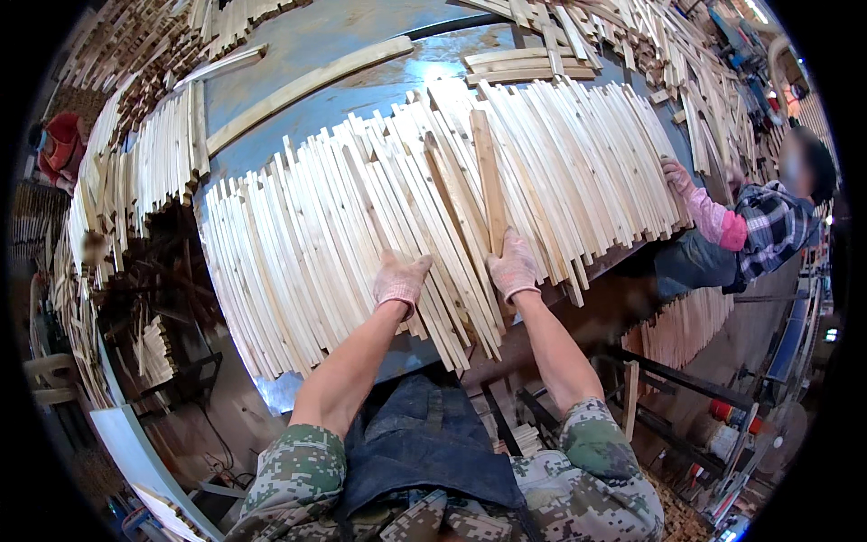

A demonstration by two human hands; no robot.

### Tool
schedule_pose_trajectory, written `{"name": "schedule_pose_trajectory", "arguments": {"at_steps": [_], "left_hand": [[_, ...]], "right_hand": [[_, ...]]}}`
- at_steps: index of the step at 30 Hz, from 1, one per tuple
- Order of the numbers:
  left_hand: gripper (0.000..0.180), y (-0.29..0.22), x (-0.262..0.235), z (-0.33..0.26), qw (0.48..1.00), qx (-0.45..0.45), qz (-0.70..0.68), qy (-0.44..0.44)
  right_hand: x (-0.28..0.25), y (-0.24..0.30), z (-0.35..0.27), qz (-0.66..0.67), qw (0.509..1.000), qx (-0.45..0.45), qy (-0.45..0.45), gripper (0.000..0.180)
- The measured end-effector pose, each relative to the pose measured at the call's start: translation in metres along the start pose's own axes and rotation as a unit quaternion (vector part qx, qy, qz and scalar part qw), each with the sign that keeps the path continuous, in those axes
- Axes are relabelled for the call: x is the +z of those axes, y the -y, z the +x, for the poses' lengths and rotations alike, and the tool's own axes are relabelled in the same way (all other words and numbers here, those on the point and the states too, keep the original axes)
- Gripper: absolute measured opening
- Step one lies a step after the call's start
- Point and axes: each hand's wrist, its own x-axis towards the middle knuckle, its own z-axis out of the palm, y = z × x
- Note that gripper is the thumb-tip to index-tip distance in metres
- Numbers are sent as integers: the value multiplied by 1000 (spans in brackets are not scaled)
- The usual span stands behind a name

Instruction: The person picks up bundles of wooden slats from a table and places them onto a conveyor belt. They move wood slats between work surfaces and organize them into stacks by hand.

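Note:
A wide row of pale wooden strips [312,244] lies side by side on a blue-grey metal table [262,149]. My right hand [513,264], in a pinkish work glove, grips the near end of a browner wooden strip [488,172], which rests tilted across the row and points away from me. Left of it, another strip [452,194] shows a dark brown face among the pale ones. My left hand [402,280], gloved alike, rests on the strips near their front ends, thumb stretched out to the right; its fingertips are partly hidden.
A co-worker [777,226] in a plaid top and pink gloves touches the row's right end. Beyond the row lie a long board [307,90] and short stacked pieces [528,65]. More strips [163,154] are piled left; a person in red [61,149] is at far left.

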Motion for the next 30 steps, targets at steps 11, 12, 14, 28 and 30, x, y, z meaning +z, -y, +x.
{"name": "schedule_pose_trajectory", "arguments": {"at_steps": [11, 12, 14, 28, 30], "left_hand": [[96, 28, 5, -24, 991, 98, -82, 51], [96, 35, 12, -21, 991, 104, -78, 42], [96, 47, 26, -16, 991, 116, -67, 29], [90, 40, 25, -10, 971, 157, -157, 91], [94, 40, 22, -9, 964, 135, -192, 125]], "right_hand": [[-45, -1, -19, 8, 975, -104, 196, 26], [-49, 8, -21, -3, 975, -107, 195, 25], [-42, 6, -13, -30, 973, -104, 205, 28], [-4, 58, 39, 78, 986, 16, 149, 74], [-1, 69, 28, 92, 992, 38, 79, 73]]}}
